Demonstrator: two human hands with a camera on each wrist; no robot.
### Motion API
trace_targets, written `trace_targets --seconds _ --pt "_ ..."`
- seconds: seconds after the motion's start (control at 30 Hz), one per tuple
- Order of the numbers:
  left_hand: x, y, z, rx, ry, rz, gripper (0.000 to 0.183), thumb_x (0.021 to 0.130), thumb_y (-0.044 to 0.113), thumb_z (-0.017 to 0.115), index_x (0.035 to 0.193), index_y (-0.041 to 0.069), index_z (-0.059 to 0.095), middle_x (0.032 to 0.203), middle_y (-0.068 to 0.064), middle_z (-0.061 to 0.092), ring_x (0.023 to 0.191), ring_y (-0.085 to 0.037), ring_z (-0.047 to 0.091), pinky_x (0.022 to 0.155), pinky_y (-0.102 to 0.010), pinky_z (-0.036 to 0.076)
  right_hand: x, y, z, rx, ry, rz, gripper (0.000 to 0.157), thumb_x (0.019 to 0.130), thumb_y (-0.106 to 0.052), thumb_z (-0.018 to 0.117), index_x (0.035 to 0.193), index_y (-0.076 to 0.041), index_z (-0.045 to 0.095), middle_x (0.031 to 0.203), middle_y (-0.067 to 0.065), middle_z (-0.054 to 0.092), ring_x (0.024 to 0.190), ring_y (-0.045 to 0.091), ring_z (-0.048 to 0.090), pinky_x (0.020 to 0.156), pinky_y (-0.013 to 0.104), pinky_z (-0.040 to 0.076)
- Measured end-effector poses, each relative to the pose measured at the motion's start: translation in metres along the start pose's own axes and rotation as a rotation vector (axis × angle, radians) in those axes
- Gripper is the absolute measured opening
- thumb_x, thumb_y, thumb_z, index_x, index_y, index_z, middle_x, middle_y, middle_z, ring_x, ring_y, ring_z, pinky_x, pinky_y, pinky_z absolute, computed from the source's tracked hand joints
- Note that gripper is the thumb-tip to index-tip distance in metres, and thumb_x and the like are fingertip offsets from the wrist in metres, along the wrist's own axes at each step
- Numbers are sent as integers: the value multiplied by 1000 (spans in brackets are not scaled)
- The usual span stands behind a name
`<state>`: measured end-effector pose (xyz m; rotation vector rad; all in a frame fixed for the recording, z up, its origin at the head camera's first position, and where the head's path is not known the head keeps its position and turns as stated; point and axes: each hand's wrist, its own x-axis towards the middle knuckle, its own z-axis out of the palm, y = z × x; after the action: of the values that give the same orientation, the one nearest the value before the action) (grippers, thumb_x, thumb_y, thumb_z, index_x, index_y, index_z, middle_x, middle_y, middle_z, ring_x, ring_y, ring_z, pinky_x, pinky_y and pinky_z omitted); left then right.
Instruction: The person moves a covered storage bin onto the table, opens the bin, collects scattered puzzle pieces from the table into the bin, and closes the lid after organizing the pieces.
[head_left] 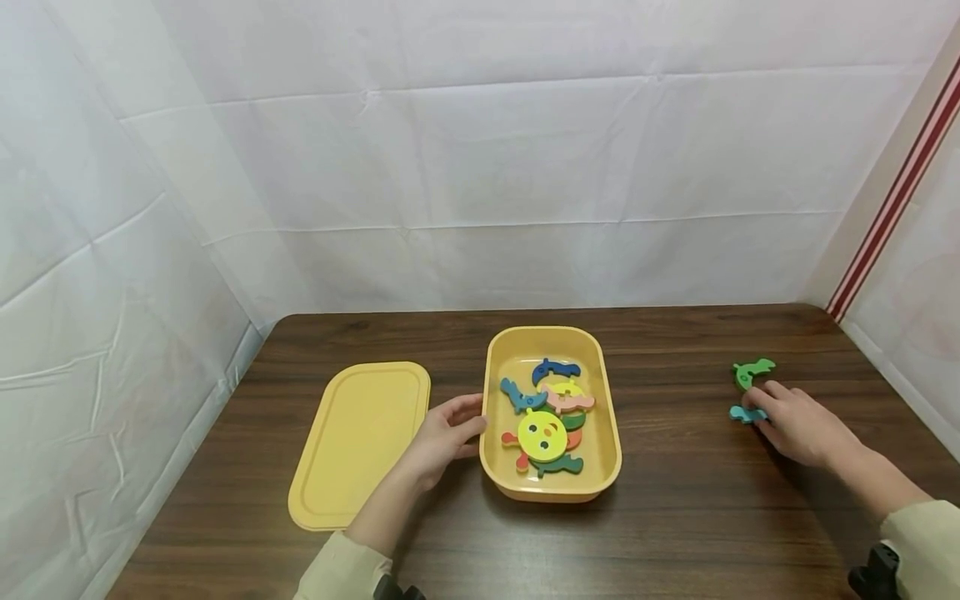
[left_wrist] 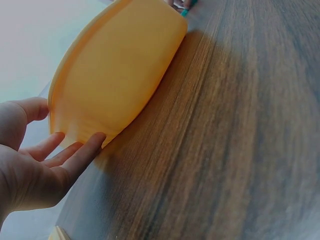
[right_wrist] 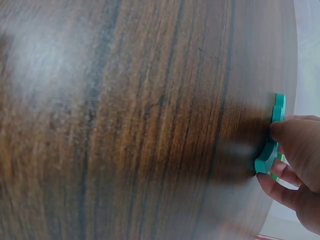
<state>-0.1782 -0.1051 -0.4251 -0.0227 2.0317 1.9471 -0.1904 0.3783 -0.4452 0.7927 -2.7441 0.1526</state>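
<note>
A yellow tub (head_left: 609,417) holds several flat, colourful pieces, among them a yellow smiling round piece (head_left: 542,436). My left hand (head_left: 446,437) rests on the tub's left side; in the left wrist view its thumb is at the rim and its fingertips (left_wrist: 100,137) touch the outer wall. Far to the right, my right hand (head_left: 798,425) pinches a flat teal piece (head_left: 742,414) at the table surface. The right wrist view shows the thumb over this wavy teal piece (right_wrist: 270,147). Just beyond the fingers lies a green animal-shaped piece (head_left: 752,372).
A yellow lid (head_left: 360,442) lies flat on the dark wood table (head_left: 675,517), left of the tub. Inside the tub are blue (head_left: 555,369), pink (head_left: 567,400) and dark green (head_left: 558,465) pieces. White cloth (head_left: 487,167) hangs behind the table.
</note>
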Motion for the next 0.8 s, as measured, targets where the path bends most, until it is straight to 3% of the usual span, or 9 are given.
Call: trace_targets --seconds 0.2,0.8 --pt "1 -1 0 -5 -1 2 45 90 12 56 133 3 45 131 -20 50 105 -23 59 80 -38 54 1 0 1 -3 -19 7 32 70 0 74 92 -12 54 83 4 49 65 23 51 51 39 45" --pt "0 -1 0 -5 -11 19 46 90 11 55 133 0 43 132 -22 48 108 -28 58 80 -39 54 12 -7 -7 -32 -95 19 26 76 -2 70 94 -12 54 86 6 49 66 23 50 55 38 46"
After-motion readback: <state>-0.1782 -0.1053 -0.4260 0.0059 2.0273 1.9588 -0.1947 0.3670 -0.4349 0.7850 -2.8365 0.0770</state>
